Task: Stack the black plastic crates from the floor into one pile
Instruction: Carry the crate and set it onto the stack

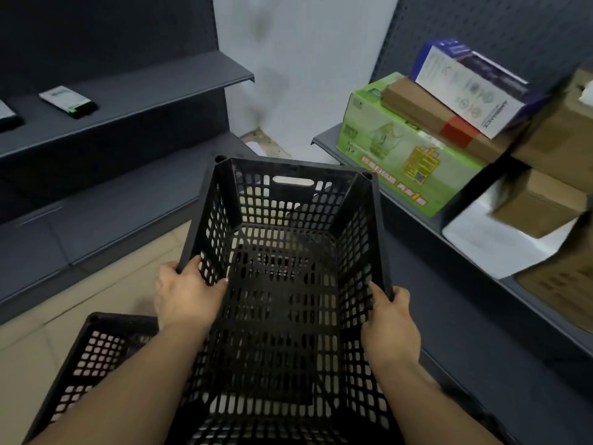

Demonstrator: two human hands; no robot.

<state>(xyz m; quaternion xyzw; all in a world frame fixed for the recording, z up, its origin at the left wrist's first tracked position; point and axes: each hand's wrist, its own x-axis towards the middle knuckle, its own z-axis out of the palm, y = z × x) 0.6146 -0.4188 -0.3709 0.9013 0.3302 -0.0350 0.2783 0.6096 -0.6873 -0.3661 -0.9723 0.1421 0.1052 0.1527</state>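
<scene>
1. Left hand (186, 295) and right hand (390, 319) each clamp a side rim of the held crate (288, 268)
2. Second crate (96, 351) sits left of held crate
3. Keep level, align corners before lowering, fingers clear

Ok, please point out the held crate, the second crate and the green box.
held crate (288, 252), head view, on its perforated bottom.
second crate (96, 348), head view, on its side wall.
green box (394, 149), head view, on its printed face.
</scene>
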